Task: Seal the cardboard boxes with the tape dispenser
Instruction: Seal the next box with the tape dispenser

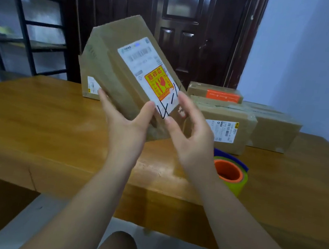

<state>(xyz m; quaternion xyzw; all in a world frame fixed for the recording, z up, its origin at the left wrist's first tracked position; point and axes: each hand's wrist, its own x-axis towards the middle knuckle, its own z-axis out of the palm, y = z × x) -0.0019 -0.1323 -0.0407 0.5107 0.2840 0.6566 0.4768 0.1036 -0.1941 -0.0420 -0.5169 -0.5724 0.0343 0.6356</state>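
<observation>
A cardboard box [114,53] with a white shipping label and a yellow-red fragile sticker is tilted in the air above the wooden table [32,117]. My left hand [126,118] grips its lower near corner from below, thumb on the label side. Beside the same corner, my right hand [188,132] has its fingertips at the label's edge; whether it holds the box is unclear. The tape dispenser [231,172], blue with an orange core and yellowish tape, sits on the table just right of my right wrist.
Three more cardboard boxes stand at the table's back right: one with a barcode label [223,124], one with an orange strip [215,92], one plain [276,128]. Another box [90,87] sits behind the held one. A dark door and a black metal shelf [25,18] stand beyond.
</observation>
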